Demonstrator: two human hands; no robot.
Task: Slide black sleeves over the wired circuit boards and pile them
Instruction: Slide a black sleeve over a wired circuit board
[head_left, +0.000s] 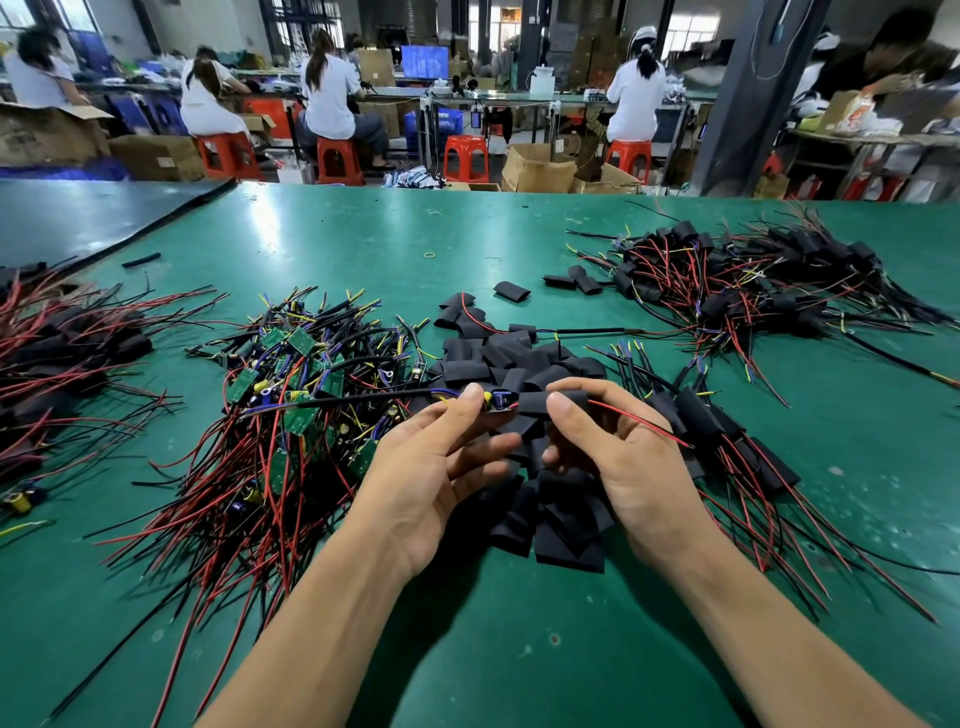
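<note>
**A:** Black sleeve (540, 404), frame centre: your right hand (628, 467) pinches it, with the red wire (639, 423) poking out its right end.

**B:** And my left?

**A:** Your left hand (441, 457) pinches the circuit board (497, 404) level with the sleeve's mouth, probably so it slides straight in. The finished pile (753, 280) lies upper right.

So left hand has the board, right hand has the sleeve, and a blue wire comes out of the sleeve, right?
Not blue: the head view shows a red wire leaving the sleeve. The left hand does hold the board and the right hand the sleeve.
</note>
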